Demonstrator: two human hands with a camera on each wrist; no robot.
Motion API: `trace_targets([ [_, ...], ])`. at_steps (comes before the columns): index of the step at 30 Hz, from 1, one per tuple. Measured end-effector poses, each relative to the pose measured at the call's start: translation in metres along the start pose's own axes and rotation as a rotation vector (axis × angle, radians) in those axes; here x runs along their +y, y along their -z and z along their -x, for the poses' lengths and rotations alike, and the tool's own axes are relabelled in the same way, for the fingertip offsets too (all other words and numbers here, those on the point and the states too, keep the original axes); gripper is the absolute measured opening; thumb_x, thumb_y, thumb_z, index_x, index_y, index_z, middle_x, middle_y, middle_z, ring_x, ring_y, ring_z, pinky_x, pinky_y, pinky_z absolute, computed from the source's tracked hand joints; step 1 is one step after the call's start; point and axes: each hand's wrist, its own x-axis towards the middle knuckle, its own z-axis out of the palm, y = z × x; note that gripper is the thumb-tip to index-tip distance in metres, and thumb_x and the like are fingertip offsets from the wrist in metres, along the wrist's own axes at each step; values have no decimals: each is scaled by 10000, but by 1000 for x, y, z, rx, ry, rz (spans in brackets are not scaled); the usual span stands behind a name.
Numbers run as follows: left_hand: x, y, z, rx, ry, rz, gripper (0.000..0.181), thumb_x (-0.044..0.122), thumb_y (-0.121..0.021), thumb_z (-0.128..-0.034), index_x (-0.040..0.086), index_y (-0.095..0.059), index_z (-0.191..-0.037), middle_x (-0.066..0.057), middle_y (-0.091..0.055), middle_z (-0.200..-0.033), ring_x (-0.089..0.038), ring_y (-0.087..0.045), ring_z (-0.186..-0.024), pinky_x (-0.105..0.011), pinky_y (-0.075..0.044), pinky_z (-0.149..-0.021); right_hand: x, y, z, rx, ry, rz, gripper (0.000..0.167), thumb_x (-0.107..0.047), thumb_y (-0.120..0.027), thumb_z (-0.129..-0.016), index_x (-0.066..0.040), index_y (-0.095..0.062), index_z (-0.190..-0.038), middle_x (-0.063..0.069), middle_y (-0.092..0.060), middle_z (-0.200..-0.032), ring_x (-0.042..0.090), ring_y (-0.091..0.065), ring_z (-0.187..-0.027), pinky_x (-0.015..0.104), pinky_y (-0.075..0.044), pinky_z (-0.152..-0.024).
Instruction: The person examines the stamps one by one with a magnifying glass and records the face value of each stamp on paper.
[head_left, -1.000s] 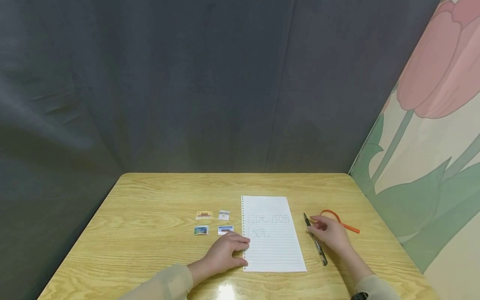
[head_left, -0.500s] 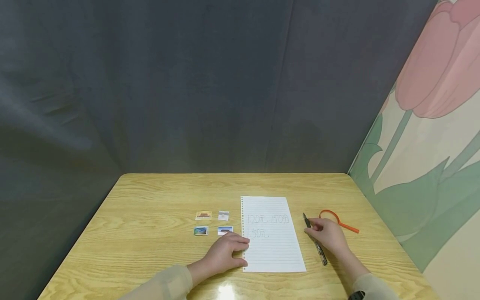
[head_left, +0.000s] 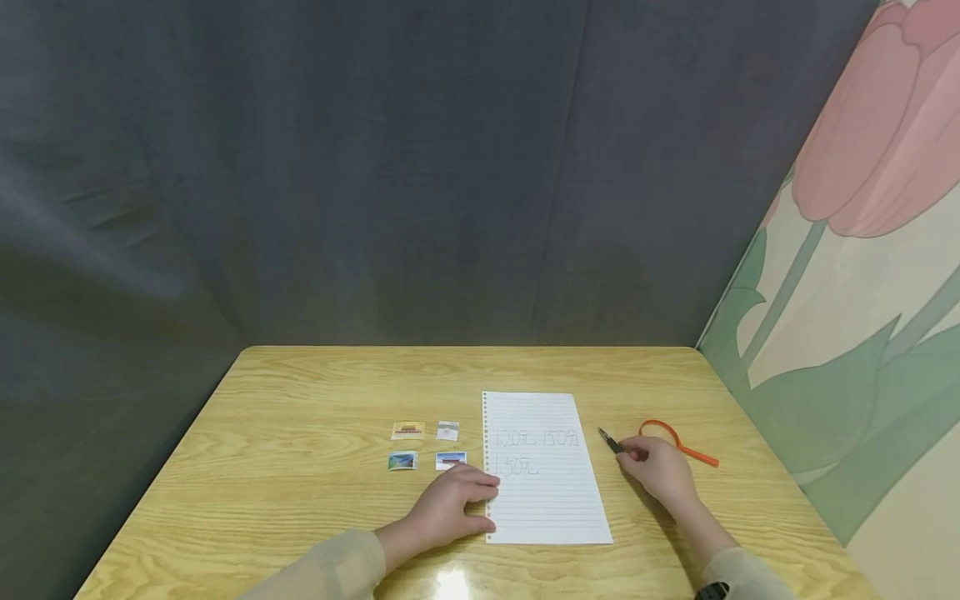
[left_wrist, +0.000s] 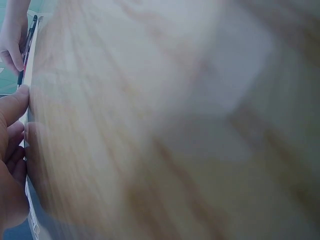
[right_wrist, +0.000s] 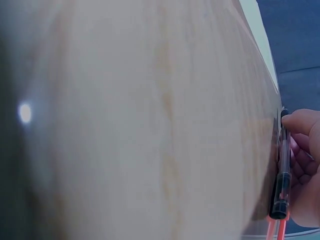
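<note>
A sheet of lined paper [head_left: 546, 508] with punched holes down its left side and handwriting near its top lies on the table. My left hand [head_left: 448, 505] rests at its left edge, thumb and fingertips on the margin. Right of the paper, my right hand [head_left: 660, 471] pinches a black pen [head_left: 610, 441] near its tip. In the right wrist view the clear barrel of the pen [right_wrist: 284, 162] runs back under the thumb. Several small stamps lie beyond the left hand, among them a yellow stamp [head_left: 408, 431] and a blue-green stamp [head_left: 402, 461].
Just beyond the right hand lies an orange ring with a straight handle [head_left: 701, 457], like a magnifying glass, partly hidden by the hand. The wooden table [head_left: 285, 467] ends at a dark curtain [head_left: 420, 208] behind. A flower-printed wall [head_left: 840, 400] borders the right.
The pen lay flat with its barrel showing below my right hand; now its tip has swung left and the barrel is hidden behind the hand. My left hand has stayed still.
</note>
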Motion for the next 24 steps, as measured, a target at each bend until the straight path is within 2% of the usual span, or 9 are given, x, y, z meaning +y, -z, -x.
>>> trace_targets([
  [6,0,0,0,-2,-7,1,456,315,-811,-827,89,-716,-1212,53,-634,-1300,-128,-546,-1195,-335,-423,-1066,3,1,0,3,-32,-60,142,-82,-750,-857,-23,-750,-987,19,-695,-843,161,-612,-757,305,-510,-663],
  [8,0,0,0,-2,-6,1,458,314,-811,-827,88,-715,-1213,50,-634,-1300,-129,-546,-1195,-337,-423,-1066,5,1,-1,5,-35,-73,172,-88,-749,-864,-30,-742,-1026,33,-703,-868,163,-625,-782,304,-522,-685],
  [11,1,0,0,-3,-3,4,458,311,-812,-826,86,-714,-1213,46,-635,-1300,-132,-546,-1196,-343,-422,-1068,5,2,-2,-13,-38,-148,263,-85,-739,-882,-35,-705,-1139,46,-698,-885,143,-617,-766,272,-524,-642],
  [14,1,1,0,-5,0,3,458,307,-812,-827,84,-714,-1214,47,-634,-1301,-135,-546,-1198,-349,-419,-1072,2,3,-3,-58,-52,-293,362,-62,-716,-903,-34,-642,-1257,89,-698,-895,117,-603,-722,247,-519,-579],
  [17,2,1,1,-2,-3,1,454,306,-811,-829,83,-715,-1213,48,-635,-1300,-139,-547,-1199,-353,-418,-1073,-1,5,-3,-123,-93,-467,387,-54,-672,-938,-15,-596,-1315,176,-704,-934,115,-589,-678,245,-511,-552],
  [21,2,1,1,14,-27,-7,451,302,-813,-827,72,-718,-1203,30,-644,-1290,-158,-557,-1189,-368,-432,-1058,-3,6,-4,-194,-153,-643,377,-122,-611,-992,38,-570,-1331,209,-700,-1043,111,-639,-775,235,-541,-631],
  [24,1,1,1,18,-35,-12,449,300,-813,-827,69,-719,-1200,24,-647,-1287,-165,-560,-1186,-376,-436,-1055,-3,5,-6,-242,-139,-817,404,-141,-570,-1017,86,-534,-1349,175,-681,-1116,121,-670,-946,246,-570,-767],
])
